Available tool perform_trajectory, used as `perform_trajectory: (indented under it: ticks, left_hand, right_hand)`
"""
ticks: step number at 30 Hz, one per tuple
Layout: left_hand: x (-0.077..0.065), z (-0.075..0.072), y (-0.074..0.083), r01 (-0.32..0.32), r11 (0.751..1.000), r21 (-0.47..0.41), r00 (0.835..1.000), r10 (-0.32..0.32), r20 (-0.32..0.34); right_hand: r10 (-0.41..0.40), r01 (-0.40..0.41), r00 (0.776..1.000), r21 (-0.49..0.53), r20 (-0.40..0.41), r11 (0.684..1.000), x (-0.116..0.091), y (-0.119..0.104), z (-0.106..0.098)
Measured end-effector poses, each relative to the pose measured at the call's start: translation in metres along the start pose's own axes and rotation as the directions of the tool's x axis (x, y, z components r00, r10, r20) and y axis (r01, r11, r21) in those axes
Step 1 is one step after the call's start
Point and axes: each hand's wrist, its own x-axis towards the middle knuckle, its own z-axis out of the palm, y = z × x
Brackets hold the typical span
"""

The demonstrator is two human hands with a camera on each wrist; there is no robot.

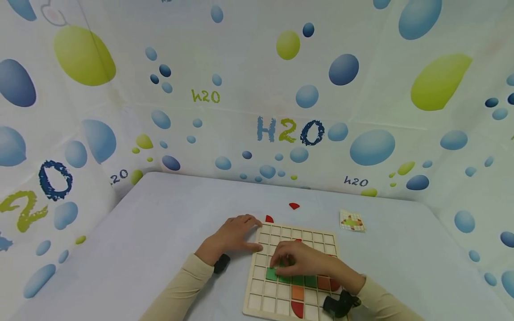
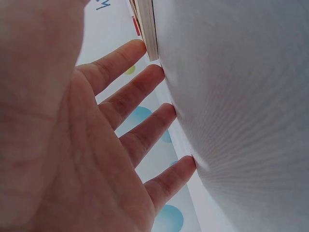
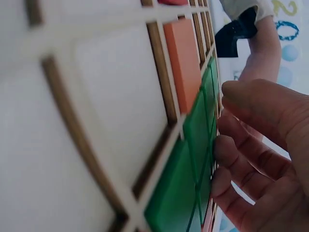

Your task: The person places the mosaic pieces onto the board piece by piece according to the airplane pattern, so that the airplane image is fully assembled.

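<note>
A wooden grid board (image 1: 250,285) lies on the white table. My left hand (image 1: 233,234) rests at its left edge, fingers spread, with thumb and fingertips against the frame; the left wrist view shows the other fingertips down on the tabletop. Over the middle of the grid is my right hand (image 1: 299,258), its slightly bent fingers and thumb touching the green square tiles (image 3: 174,191). Nothing shows between thumb and fingers in the right wrist view. Below the green row sit an orange tile (image 1: 297,293) and a red quarter-round piece (image 1: 297,308). The right hand hides part of the grid.
One loose red piece (image 1: 294,206) lies beyond the board, another red piece (image 1: 269,219) at its far left corner. A small pattern card (image 1: 352,220) lies at the back right. Behind the table hangs a printed curtain (image 1: 241,89).
</note>
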Motion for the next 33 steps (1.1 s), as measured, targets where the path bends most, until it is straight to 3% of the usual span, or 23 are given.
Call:
perform_trajectory:
  ticks: [20,33]
  left_hand:
    - [0.0,0.0,-0.001,-0.013,1.0,0.006,1.0,0.014,-0.02]
    - [0.0,0.0,0.0,-0.008,1.0,-0.01,1.0,0.007,-0.016]
  right_hand:
    - [-0.016,0.011,0.993,-0.046,-0.118,0.999,0.0,0.025,-0.027]
    - [0.069,-0.09,0.979,-0.104,-0.192,0.99,-0.006,0.042,-0.042]
